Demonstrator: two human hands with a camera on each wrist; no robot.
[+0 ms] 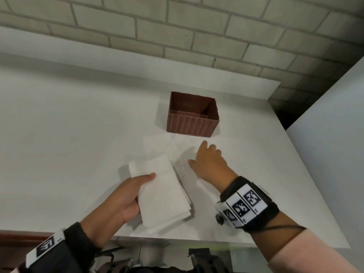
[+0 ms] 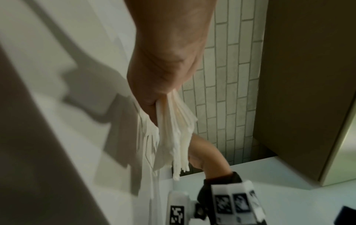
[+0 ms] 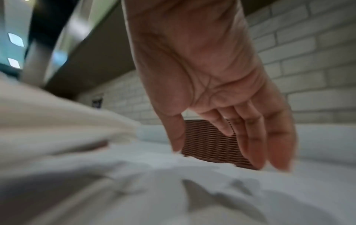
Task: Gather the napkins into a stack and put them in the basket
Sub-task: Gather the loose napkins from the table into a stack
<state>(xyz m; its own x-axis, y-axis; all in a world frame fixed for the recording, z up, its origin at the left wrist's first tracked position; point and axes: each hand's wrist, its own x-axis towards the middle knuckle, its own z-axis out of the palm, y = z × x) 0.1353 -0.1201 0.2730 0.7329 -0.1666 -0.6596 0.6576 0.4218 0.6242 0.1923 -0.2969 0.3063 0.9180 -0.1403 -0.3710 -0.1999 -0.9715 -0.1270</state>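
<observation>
My left hand [image 1: 136, 186] grips a stack of white napkins [image 1: 163, 192] by its left edge, thumb on top, just above the table's front edge. The left wrist view shows the stack's layered edges [image 2: 173, 137] fanning out below the hand [image 2: 165, 76]. Several loose napkins [image 1: 173, 146] lie flat on the white table between the stack and the brown woven basket [image 1: 192, 120]. My right hand [image 1: 206, 160] hovers over them with straight, spread fingers and holds nothing. In the right wrist view the hand [image 3: 221, 144] is just above the napkins [image 3: 173, 182], the basket [image 3: 208, 143] behind it.
The white table [image 1: 69, 125] runs along a grey brick wall [image 1: 177, 32]. A tall white panel [image 1: 331, 134] stands at the table's right side. Dark bags or gear [image 1: 197, 259] lie below the front edge.
</observation>
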